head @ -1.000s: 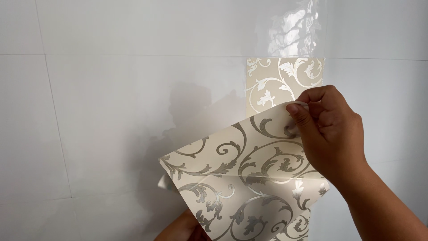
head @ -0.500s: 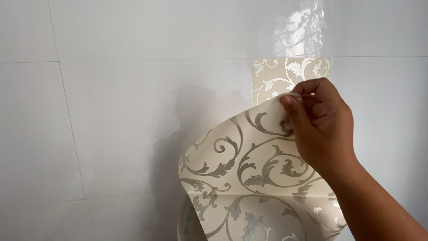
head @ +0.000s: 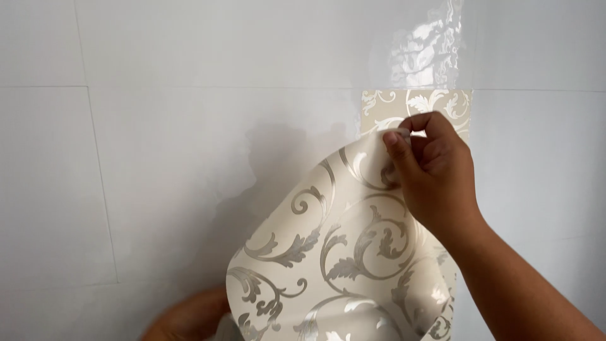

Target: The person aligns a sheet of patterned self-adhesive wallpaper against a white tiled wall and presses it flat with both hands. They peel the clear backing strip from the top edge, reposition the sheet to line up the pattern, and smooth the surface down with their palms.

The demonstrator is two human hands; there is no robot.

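Right hand (head: 435, 173) raised against the white tiled wall (head: 158, 158), thumb and fingertips (head: 404, 134) pinched shut on the top edge of a cream wallpaper sheet (head: 334, 252) with silver scroll pattern. Sheet curling away from the wall below the pinch, bulging outward and hanging down to the lower edge of view. Upper strip (head: 416, 104) of the same paper lying flat on the wall just above the fingers. Left hand (head: 189, 316) blurred near the bottom edge, beside the sheet's lower left corner; grip impossible to tell.
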